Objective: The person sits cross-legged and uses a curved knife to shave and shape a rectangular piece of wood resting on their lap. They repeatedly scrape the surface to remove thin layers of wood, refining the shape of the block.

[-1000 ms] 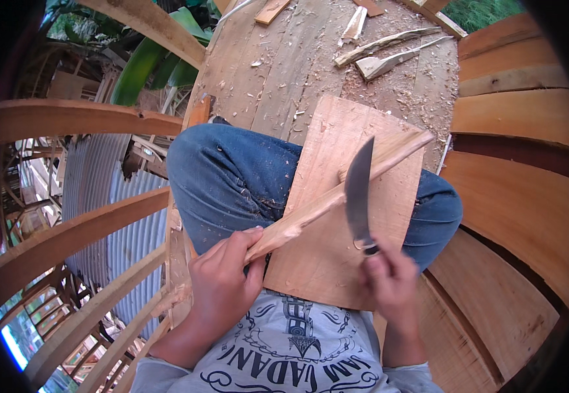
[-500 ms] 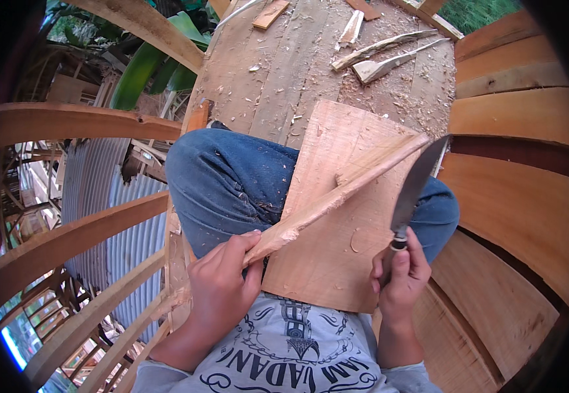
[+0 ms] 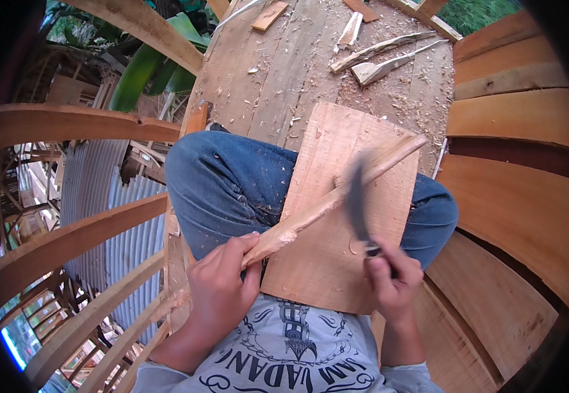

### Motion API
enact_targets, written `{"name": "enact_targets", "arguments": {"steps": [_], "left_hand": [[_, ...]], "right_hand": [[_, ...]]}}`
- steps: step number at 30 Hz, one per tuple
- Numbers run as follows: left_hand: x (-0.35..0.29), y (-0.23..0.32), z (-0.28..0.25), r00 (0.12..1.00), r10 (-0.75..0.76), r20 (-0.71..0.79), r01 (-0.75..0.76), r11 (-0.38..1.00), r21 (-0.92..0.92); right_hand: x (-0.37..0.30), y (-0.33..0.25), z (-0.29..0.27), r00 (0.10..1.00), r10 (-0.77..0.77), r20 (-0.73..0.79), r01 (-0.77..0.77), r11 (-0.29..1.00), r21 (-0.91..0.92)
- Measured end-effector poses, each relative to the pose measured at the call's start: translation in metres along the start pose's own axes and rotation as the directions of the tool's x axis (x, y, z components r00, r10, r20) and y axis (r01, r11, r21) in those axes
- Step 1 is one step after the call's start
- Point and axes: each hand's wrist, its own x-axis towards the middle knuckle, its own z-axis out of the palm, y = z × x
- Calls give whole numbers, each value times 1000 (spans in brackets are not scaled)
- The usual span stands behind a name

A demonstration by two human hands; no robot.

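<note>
Across my lap lay a broad pale board (image 3: pixel 327 272), resting over both legs of my blue jeans (image 3: pixel 216 180), its near edge against my grey printed shirt (image 3: pixel 301 334). Slantwise over it ran a rough-hewn stick (image 3: pixel 317 216), its far end close to the board's far right corner. My left hand (image 3: pixel 222 275) was clamped on the near end of that stick. My right hand (image 3: pixel 394 280) was closed round the handle of a knife (image 3: pixel 358 203) — the dark, curved blade pointed away from me, blurred, crossing the stick's right side about midway; whether edge and wood touched, I could not tell. A thin curled shaving (image 3: pixel 352 246) lay on the board near the handle.

Between slatted rails (image 3: pixel 81 124) on my left and wide planks (image 3: pixel 510 190) on my right, the board floor (image 3: pixel 268 85) held scattered chips — thickest toward the right. At its far end lay two long offcuts (image 3: pixel 381 52) close together, a shorter pale piece (image 3: pixel 349 31) behind them and a flat brown block (image 3: pixel 271 16) farther left.
</note>
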Motion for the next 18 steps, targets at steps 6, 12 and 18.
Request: {"name": "enact_targets", "arguments": {"steps": [6, 12, 18], "left_hand": [[2, -1, 1, 1000, 9, 2, -9, 1000, -27], [3, 0, 1, 1000, 29, -6, -30, 999, -34], [0, 2, 0, 1000, 6, -11, -7, 1000, -19]], "right_hand": [[-4, -6, 14, 990, 100, 98, -91, 992, -87], [-10, 2, 15, 996, 88, -29, -89, 996, -31], [-7, 4, 13, 987, -31, -156, 44, 996, 82]]}}
